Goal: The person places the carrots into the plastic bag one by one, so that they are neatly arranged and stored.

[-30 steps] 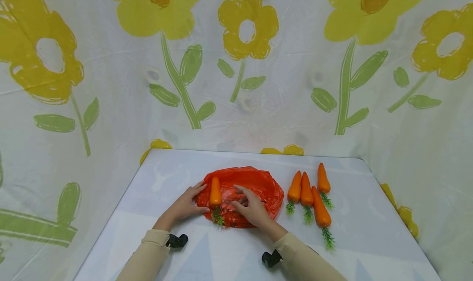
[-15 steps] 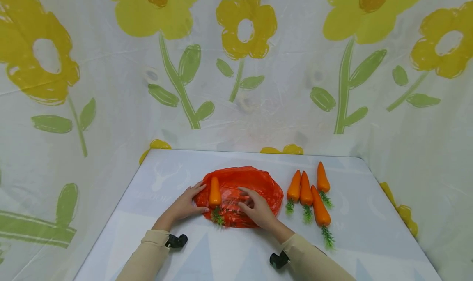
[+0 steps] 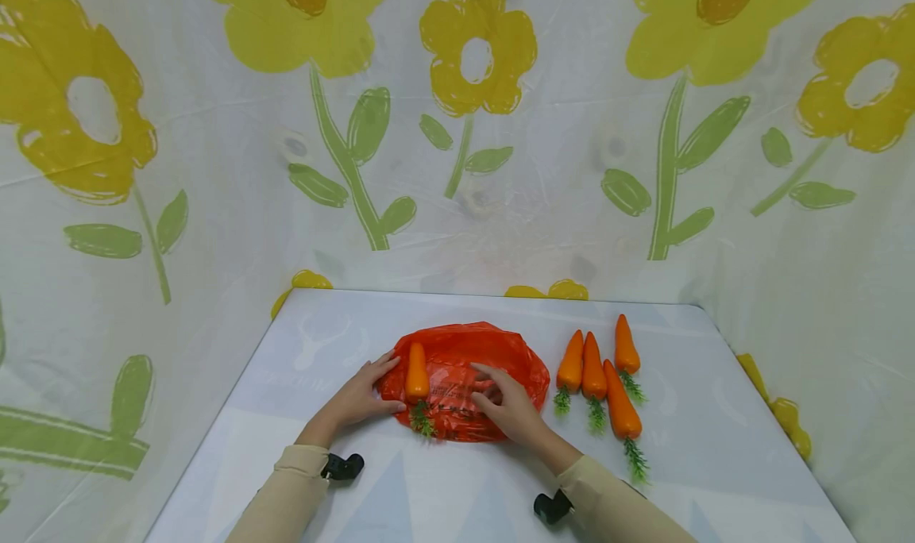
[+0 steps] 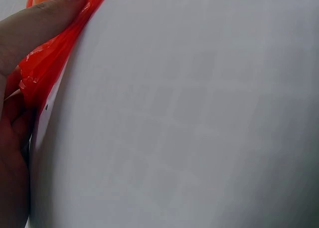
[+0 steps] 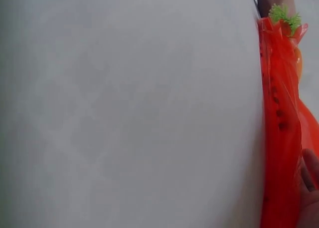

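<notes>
A red plastic bag (image 3: pixel 457 424) lies spread on the table, its mouth wide. One orange carrot (image 3: pixel 417 372) with green leaves rests on the bag's left part. My left hand (image 3: pixel 357 396) holds the bag's left edge; the left wrist view shows the thumb (image 4: pixel 40 21) over the red plastic (image 4: pixel 47 66) and the other fingers below it. Over the bag's right half, my right hand (image 3: pixel 511 404) has its fingers loosely bent, with nothing held. Whether its fingertips touch the plastic, I cannot tell. Only part of that hand (image 5: pixel 310 188) shows in the right wrist view.
Several more carrots lie right of the bag: a leftmost one (image 3: pixel 569 364), one beside it (image 3: pixel 592 372), a nearer slanted one (image 3: pixel 621 404) and a farther one (image 3: pixel 625 348). The pale table (image 3: pixel 443 495) meets a flower-printed curtain (image 3: pixel 557 209) at the back.
My right hand has slid to the right over the bag, away from the carrot. The left hand, the bag and the carrots look unchanged.
</notes>
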`<state>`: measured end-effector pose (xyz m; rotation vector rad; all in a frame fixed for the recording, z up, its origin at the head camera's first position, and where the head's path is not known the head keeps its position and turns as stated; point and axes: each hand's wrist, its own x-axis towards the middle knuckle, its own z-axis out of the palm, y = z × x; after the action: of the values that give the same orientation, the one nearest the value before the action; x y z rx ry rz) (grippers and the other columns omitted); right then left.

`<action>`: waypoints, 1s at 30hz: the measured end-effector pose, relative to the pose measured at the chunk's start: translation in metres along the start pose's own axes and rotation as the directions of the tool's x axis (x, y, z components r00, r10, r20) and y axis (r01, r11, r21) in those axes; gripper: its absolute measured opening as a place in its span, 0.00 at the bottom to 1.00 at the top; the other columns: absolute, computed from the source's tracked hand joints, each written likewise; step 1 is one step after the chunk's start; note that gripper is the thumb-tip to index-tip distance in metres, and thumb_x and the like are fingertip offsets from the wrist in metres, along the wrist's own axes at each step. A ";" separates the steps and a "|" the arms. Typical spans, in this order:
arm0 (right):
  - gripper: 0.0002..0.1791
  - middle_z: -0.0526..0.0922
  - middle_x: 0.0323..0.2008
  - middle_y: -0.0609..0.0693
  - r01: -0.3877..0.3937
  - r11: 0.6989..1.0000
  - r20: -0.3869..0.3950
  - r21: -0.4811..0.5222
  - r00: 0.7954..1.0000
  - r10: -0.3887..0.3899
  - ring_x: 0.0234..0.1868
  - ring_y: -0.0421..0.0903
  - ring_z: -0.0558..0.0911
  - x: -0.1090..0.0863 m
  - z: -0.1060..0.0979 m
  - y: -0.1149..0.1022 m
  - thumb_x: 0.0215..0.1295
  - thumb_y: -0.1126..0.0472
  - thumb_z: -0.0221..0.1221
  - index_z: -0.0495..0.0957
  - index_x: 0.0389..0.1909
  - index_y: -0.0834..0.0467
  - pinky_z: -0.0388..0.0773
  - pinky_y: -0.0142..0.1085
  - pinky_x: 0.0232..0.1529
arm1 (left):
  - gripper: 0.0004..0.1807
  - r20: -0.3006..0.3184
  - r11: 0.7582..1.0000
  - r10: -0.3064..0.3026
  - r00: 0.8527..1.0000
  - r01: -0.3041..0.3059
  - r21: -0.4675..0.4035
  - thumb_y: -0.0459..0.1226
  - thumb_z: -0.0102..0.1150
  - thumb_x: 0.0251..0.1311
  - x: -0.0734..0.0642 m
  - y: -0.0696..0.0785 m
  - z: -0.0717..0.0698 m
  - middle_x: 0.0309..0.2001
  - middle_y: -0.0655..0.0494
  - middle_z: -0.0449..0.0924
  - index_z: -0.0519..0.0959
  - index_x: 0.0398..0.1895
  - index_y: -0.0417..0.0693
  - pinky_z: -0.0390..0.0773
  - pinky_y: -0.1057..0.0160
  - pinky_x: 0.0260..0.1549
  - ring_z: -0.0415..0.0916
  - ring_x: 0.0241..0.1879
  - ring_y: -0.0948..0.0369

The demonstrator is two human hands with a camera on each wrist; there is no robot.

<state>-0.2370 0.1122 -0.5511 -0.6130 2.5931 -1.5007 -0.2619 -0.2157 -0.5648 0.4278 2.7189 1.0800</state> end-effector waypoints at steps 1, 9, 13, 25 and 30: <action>0.30 0.80 0.56 0.53 0.002 1.000 -0.003 0.000 1.000 -0.002 0.42 0.44 0.80 -0.001 -0.001 0.000 0.73 0.58 0.62 0.68 0.73 0.53 0.82 0.32 0.43 | 0.53 0.000 1.000 -0.001 1.000 0.001 -0.001 0.55 0.75 0.53 0.000 0.000 0.000 0.81 0.52 0.52 0.62 0.79 0.48 0.53 0.31 0.70 0.42 0.76 0.30; 0.30 0.81 0.56 0.52 -0.003 1.000 -0.035 -0.031 0.999 0.002 0.41 0.43 0.80 -0.004 -0.008 0.006 0.71 0.57 0.64 0.69 0.73 0.53 0.81 0.31 0.44 | 0.53 0.000 1.000 0.003 1.000 -0.003 0.009 0.56 0.75 0.53 -0.001 0.001 0.000 0.81 0.51 0.52 0.62 0.79 0.48 0.54 0.30 0.69 0.43 0.76 0.30; 0.30 0.81 0.56 0.52 0.011 0.999 -0.047 -0.044 0.999 -0.013 0.40 0.41 0.80 -0.006 -0.012 0.009 0.71 0.58 0.64 0.69 0.72 0.53 0.82 0.32 0.43 | 0.53 0.002 1.000 0.008 1.000 -0.008 0.004 0.55 0.75 0.53 0.000 0.000 0.000 0.81 0.51 0.51 0.62 0.79 0.48 0.53 0.32 0.71 0.42 0.76 0.31; 0.30 0.82 0.55 0.53 0.020 0.999 -0.072 -0.029 0.997 -0.022 0.39 0.44 0.81 -0.012 -0.021 0.011 0.70 0.59 0.65 0.71 0.72 0.51 0.82 0.31 0.43 | 0.52 -0.003 1.000 0.020 1.000 -0.020 0.002 0.54 0.75 0.53 0.000 -0.001 0.000 0.81 0.52 0.51 0.62 0.79 0.48 0.52 0.31 0.70 0.42 0.76 0.30; 0.30 0.82 0.55 0.55 0.048 0.998 -0.071 -0.028 0.996 -0.049 0.41 0.45 0.82 -0.014 -0.025 0.011 0.70 0.60 0.65 0.71 0.71 0.53 0.82 0.32 0.46 | 0.52 -0.002 1.000 0.022 1.000 -0.022 0.002 0.54 0.75 0.53 0.000 0.000 0.000 0.81 0.51 0.52 0.62 0.79 0.47 0.53 0.31 0.70 0.43 0.76 0.30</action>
<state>-0.2347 0.1428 -0.5495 -0.6410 2.6743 -1.5322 -0.2618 -0.2157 -0.5652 0.4582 2.7240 1.0835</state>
